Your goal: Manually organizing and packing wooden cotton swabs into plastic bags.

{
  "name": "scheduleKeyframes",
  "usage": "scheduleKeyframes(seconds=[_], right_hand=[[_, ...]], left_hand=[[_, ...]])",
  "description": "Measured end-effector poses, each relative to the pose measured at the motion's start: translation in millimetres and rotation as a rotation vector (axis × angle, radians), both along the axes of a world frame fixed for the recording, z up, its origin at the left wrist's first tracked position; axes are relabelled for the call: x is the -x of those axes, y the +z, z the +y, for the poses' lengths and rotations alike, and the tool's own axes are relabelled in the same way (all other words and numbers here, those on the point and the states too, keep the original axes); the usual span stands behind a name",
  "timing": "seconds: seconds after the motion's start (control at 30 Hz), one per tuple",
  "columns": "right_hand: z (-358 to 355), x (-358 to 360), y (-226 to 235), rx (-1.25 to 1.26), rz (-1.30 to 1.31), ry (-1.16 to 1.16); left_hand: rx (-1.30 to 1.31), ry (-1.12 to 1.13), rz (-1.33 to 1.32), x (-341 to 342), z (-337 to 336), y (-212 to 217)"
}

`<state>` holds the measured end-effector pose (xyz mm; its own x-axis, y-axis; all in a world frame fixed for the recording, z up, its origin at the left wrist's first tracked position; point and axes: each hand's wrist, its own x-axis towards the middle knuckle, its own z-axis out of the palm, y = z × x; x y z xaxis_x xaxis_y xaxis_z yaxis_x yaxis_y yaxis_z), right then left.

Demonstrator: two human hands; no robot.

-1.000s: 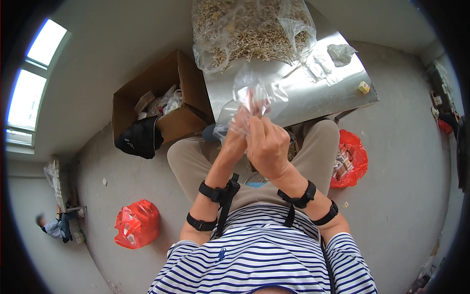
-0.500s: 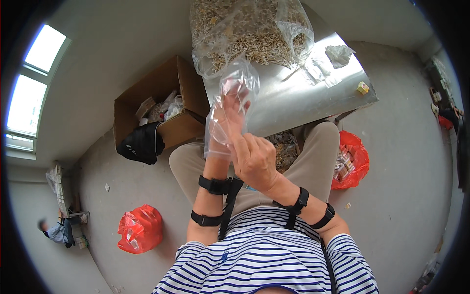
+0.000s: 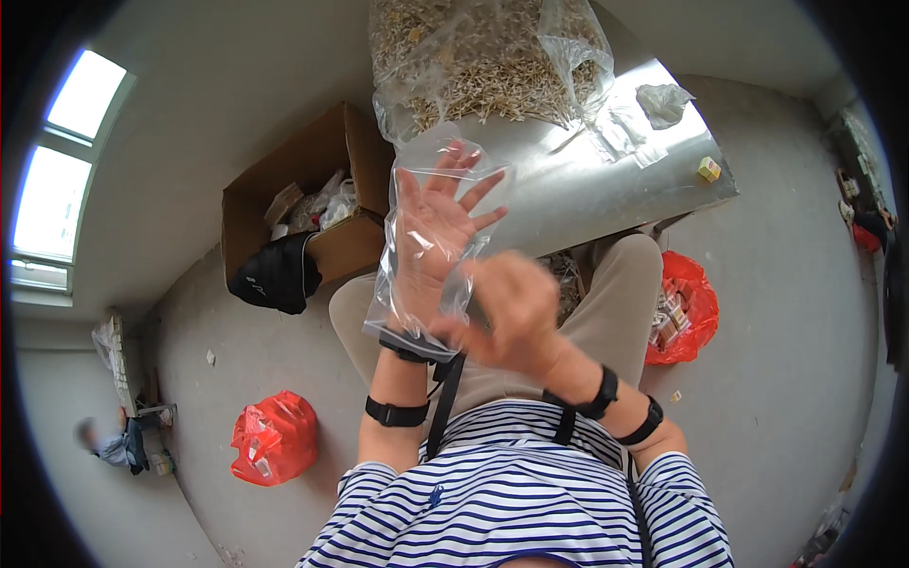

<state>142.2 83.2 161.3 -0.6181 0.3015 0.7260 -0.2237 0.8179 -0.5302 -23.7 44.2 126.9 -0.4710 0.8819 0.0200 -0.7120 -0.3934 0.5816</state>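
Person's seated w/ knees under the near edge of a metal table (image 3: 606,189). The left hand (image 3: 431,227) is pushed right up inside a clear plastic bag (image 3: 417,284), fingers spread wide, palm toward the camera; it grips nothing, just stretches the film open from within. The bag covers the hand down to the wrist, its mouth bunched at the black wrist strap. The right hand (image 3: 507,312) is at the bag's lower edge, right beside that wrist; it's blurred, fingers look curled and prob pinching the bag's rim, but I can't tell for sure.

As I'd judge it: bag is opened up and shaped, but empty – nothing inside except the hand. So the opening part looks about done; filling, if that's what's in hand, isn't started.

On the table's far edge sits a big clear sack of pale dried bits (image 3: 488,62), bulging, mouth gathered. Toward the table's right corner: a crumpled plastic scrap (image 3: 663,102) and a small yellow block (image 3: 708,169). On the floor to the person's left, an open cardboard box (image 3: 303,204) w/ wrappers in it and a black cloth (image 3: 275,275) slumped over its near side. One red bag (image 3: 273,438) lies on the floor at lower left, another red bag (image 3: 684,308) w/ packets inside sits beside the right knee.
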Motion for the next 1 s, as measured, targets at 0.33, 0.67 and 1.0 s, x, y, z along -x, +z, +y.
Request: scheduleKeyframes(seconds=[0.33,0.67,1.0], right_hand=[[100,32,-56,0.823,-0.174,-0.189],[142,35,-130,1.213,-0.099,-0.318],[109,29,-84,0.120,-0.161,-0.458]], left_hand=[[-0.053,-0.159,-0.175,-34,-4,6],[0.315,-0.145,-0.253,-56,-86,-36],[0.400,-0.033,-0.146,-22,-51,-4]])
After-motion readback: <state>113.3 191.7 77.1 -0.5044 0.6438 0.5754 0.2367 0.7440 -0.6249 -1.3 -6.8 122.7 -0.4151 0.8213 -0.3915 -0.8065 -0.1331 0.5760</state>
